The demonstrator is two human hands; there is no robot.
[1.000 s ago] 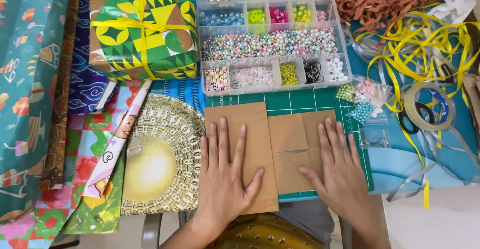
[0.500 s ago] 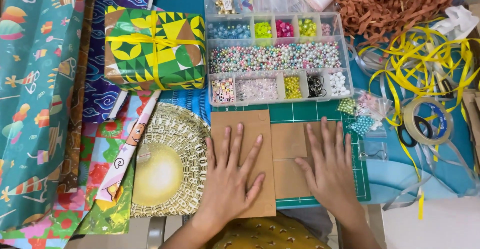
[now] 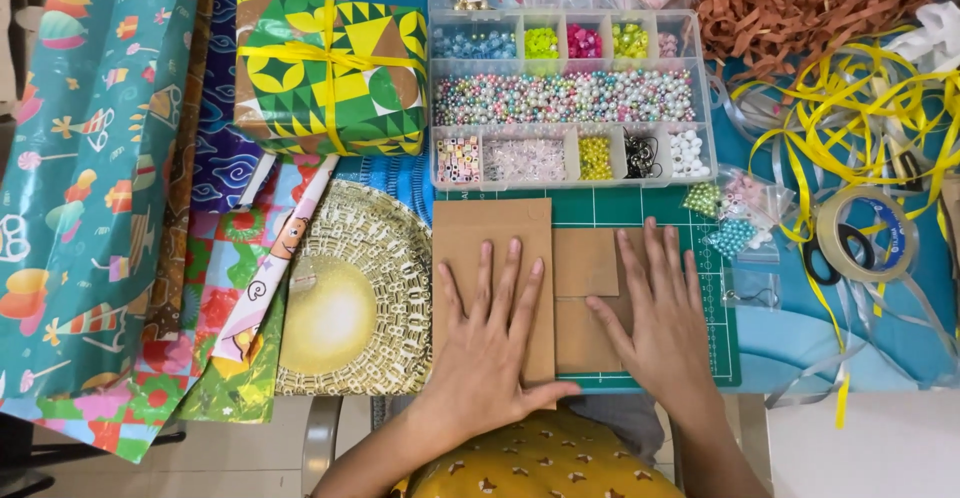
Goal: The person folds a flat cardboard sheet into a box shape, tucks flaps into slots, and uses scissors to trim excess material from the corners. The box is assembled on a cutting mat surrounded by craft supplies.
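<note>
Since a second ago our view has drifted so the whole spread sits lower and farther right in frame, while our hands have stayed flat on the brown cardboard pieces (image 3: 495, 258), fingers spread slightly wider. At 9 o'clock lie overlapping sheets of patterned wrapping paper (image 3: 90, 188), teal with party motifs on top. At 12 o'clock stands a clear bead organizer box (image 3: 570, 98) with pastel pearls in its long middle compartment, resting on the green cutting mat (image 3: 640, 208). At 11 o'clock sits a gift box (image 3: 330, 73) wrapped in green and yellow, tied with yellow ribbon. A gold patterned paper plate (image 3: 340, 308) lies just left of the cardboard, at about 8 o'clock. The cardboard sits at centre on the mat, a taller piece beside smaller ones. Our left hand (image 3: 495, 343) presses palm down on the taller piece, gripping nothing; our right hand (image 3: 655, 323) lies open and flat on the smaller pieces. At 3 o'clock a roll of tape (image 3: 865, 233) rests among loose yellow ribbon (image 3: 850, 118).
</note>
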